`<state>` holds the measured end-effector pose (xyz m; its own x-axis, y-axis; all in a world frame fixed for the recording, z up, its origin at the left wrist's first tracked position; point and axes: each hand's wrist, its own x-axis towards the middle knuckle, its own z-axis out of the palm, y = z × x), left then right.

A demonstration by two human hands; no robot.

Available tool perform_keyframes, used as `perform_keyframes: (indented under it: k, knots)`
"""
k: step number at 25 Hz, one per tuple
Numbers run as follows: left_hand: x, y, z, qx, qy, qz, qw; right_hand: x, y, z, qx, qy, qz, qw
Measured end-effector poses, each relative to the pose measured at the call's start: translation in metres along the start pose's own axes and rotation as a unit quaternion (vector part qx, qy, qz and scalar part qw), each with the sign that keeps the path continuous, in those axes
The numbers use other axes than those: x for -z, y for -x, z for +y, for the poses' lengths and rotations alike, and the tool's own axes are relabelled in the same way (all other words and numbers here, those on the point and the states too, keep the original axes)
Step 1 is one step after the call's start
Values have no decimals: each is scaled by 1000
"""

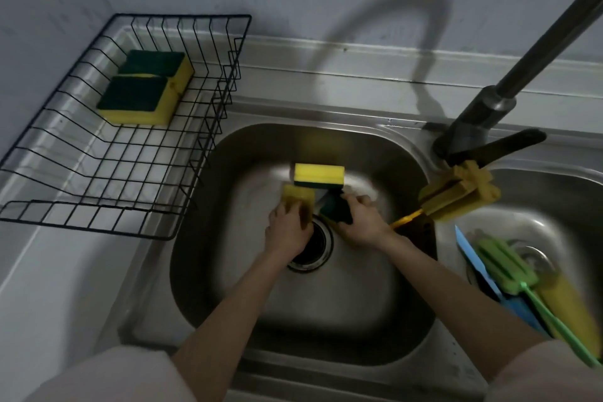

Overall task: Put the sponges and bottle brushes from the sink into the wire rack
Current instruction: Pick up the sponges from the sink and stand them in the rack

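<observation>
Both hands are down in the left sink basin (248,297) near the drain. My left hand (288,232) grips a yellow sponge (297,197). My right hand (360,222) grips a green-topped sponge (336,210). A third yellow sponge (319,174) lies just behind them on the basin floor. The black wire rack (107,153) on the left counter holds two yellow-green sponges (140,101), (156,67). A yellow bottle brush (456,194) leans on the divider between basins. A green bottle brush (502,268) lies in the right basin.
A dark faucet (483,121) rises at the back right, its lever pointing right. The right basin (528,228) also holds a blue item (476,266) and a yellow sponge (567,307). The drain (313,248) sits under my hands. A grey wall runs behind.
</observation>
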<state>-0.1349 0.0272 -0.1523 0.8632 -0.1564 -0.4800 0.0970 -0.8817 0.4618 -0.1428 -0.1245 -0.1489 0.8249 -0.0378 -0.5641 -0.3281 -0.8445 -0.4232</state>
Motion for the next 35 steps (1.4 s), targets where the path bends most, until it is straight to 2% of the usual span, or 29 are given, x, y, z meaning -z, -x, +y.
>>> perform_keyframes:
  k: [5, 11, 22, 29, 35]
  knots:
    - [-20, -7, -5, 15, -13, 3, 1000, -16, -6, 6, -1, 59, 37, 998]
    - [-25, -2, -16, 4, -11, 33, 999, -26, -2, 7, -20, 62, 66, 996]
    - [4, 25, -5, 23, 118, 106, 987, -2, 28, -8, -29, 1, 89, 996]
    - [36, 54, 7, -25, 177, 173, 969, 20, 61, -30, 9, -16, 147, 989]
    - [72, 97, 20, -102, 266, 223, 932, 42, 100, -51, 58, -69, 210, 973]
